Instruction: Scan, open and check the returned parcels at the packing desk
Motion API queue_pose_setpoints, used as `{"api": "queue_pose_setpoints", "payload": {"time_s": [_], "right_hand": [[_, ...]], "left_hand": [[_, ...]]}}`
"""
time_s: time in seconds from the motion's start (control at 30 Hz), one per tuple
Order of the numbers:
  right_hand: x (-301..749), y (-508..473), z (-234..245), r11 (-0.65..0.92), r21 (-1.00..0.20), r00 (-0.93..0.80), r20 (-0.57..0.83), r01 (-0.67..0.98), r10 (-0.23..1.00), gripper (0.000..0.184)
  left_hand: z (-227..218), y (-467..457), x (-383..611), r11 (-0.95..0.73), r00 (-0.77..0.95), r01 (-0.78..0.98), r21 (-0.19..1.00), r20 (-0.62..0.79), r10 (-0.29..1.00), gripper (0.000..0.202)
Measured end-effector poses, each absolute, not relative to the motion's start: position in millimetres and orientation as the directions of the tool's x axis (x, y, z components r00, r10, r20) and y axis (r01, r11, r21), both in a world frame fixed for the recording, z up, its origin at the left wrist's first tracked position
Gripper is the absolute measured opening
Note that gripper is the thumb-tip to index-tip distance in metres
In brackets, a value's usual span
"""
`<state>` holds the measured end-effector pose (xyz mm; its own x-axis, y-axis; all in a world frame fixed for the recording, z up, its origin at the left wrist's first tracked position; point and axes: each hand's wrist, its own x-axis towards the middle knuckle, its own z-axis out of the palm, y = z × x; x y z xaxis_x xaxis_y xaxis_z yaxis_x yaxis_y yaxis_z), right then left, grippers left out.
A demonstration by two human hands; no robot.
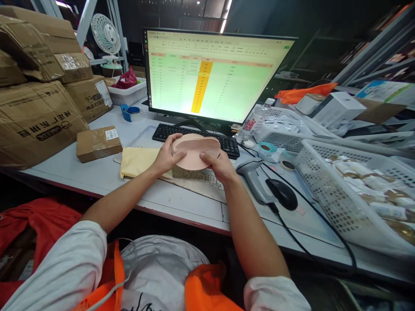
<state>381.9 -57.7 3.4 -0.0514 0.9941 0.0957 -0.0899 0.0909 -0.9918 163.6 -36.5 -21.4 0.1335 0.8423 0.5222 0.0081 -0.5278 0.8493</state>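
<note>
Skin-pink rounded pads (193,161), which look like soft bra pads lying one against another, are held up over the desk in front of the keyboard. My left hand (167,156) grips their left edge, thumb on the near face and fingers behind. On the right edge, my right hand (221,165) pinches them with its thumb also on the near face; its other fingers are mostly hidden. Beneath and left of the pads lies a pale yellow envelope (138,162). A flat printed package (204,181) lies under my hands. The black keyboard (162,131) is partly covered by the pads.
A monitor (214,77) showing a spreadsheet stands behind. On the right are a barcode scanner (256,181), a black mouse (282,193), cables and a white basket (330,190) of wrapped items. Cardboard boxes (39,121) pile up left, with a small box (99,144) nearer.
</note>
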Motion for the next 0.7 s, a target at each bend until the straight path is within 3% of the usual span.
{"api": "queue_pose_setpoints", "payload": {"time_s": [0.13,0.23,0.43,0.53,0.7], "right_hand": [[381.7,-52.1,-2.7,0.177,-0.982,-0.046,0.179,-0.060,0.983,0.058],[383.8,-48.9,-4.1,0.333,-0.943,-0.060,0.331,0.014,0.942,0.052],[384.0,-52.7,0.3,0.479,-0.843,-0.169,0.449,0.246,0.877,0.051],[382.5,-56.0,0.7,0.536,-0.754,-0.212,0.493,0.380,0.844,0.057],[380.2,-56.9,-2.4,0.667,-0.553,-0.271,0.632,0.500,0.726,0.073]], "left_hand": [[-21.9,-33.5,160.0,-0.458,0.177,-0.004,0.889,0.451,0.875,0.085],[-17.2,-37.7,157.0,-0.455,0.209,0.131,0.881,0.424,0.881,0.080],[-8.7,-49.5,156.8,-0.587,0.161,0.351,0.730,0.570,0.806,0.033],[-9.9,-50.5,157.4,-0.649,0.110,0.406,0.644,0.670,0.734,0.029],[-12.4,-52.8,157.4,-0.699,0.121,0.548,0.459,0.783,0.610,0.045]]}}
